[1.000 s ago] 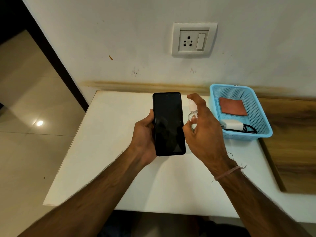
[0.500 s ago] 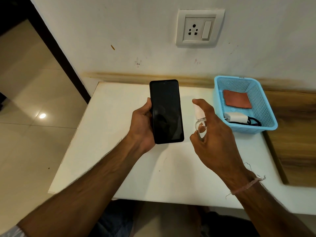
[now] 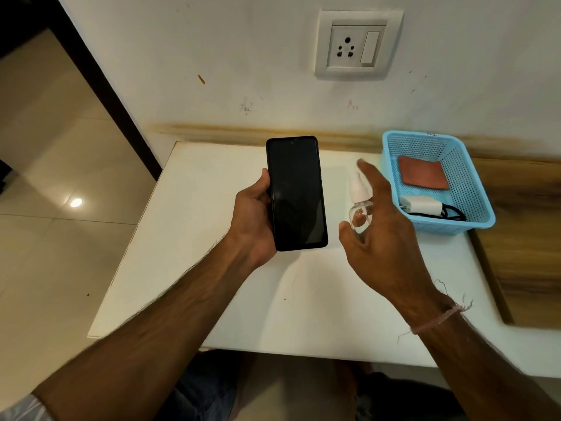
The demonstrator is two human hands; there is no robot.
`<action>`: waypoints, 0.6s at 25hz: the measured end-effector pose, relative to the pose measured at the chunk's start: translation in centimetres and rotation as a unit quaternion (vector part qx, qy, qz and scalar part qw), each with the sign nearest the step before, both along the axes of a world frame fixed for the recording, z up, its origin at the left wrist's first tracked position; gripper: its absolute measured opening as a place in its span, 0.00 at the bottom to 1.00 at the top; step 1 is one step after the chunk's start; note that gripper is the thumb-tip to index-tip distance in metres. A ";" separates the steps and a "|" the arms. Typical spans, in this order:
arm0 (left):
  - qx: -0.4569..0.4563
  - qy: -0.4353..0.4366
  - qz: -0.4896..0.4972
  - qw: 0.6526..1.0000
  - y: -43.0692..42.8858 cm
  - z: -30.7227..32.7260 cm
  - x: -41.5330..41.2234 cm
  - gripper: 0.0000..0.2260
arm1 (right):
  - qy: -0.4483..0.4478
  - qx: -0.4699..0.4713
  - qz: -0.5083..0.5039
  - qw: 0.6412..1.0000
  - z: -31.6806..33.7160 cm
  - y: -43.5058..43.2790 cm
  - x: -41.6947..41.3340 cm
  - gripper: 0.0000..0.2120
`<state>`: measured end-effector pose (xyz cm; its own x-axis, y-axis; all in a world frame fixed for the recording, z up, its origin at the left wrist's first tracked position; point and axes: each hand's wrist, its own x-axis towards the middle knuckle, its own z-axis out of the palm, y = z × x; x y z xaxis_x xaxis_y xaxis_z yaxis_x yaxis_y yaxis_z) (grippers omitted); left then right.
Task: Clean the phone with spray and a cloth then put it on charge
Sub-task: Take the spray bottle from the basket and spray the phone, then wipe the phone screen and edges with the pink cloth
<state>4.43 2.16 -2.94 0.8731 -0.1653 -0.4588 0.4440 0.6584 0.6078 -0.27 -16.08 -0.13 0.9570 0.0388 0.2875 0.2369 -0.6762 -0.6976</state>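
Observation:
My left hand (image 3: 252,220) grips a black phone (image 3: 296,192) by its left edge, upright, with the dark screen facing me, above the white table (image 3: 197,268). Just right of it, my right hand (image 3: 385,238) holds a small clear spray bottle (image 3: 358,196) with a white nozzle. The thumb is at the bottle's base and the index finger is lifted straight above the nozzle; the other fingers are hidden behind the bottle. A folded reddish-brown cloth (image 3: 423,176) and a white charger (image 3: 420,205) with a black cable lie in a blue basket (image 3: 482,214).
A white wall socket with a switch (image 3: 358,44) sits on the wall above the table. The basket stands at the table's back right, next to a wooden surface (image 3: 522,253). Tiled floor lies to the left, past the table's edge.
The right hand has drawn the spray bottle right and away from the phone, and its index finger has lifted off the nozzle. The left hand still holds the phone.

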 end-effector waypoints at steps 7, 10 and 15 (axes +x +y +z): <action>-0.008 0.001 -0.002 1.000 0.0 0.0 0.1 0.21 | 0.015 0.114 -0.068 0.991 -1.0 -1.0 4.6 0.21; -0.004 0.005 -0.002 1.000 0.0 0.1 0.1 0.21 | -0.012 0.094 -0.069 0.993 -1.8 -0.8 6.2 0.21; 0.005 0.003 -0.001 1.000 -0.1 0.2 -0.1 0.21 | 0.036 0.070 -0.053 0.995 -3.8 -0.8 7.1 0.24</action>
<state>4.33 2.01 -2.76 0.8702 -0.1628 -0.4650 0.4490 0.6506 0.6125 6.82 -16.87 -3.95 0.9720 -0.1001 0.2127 0.1143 -0.5892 -0.7999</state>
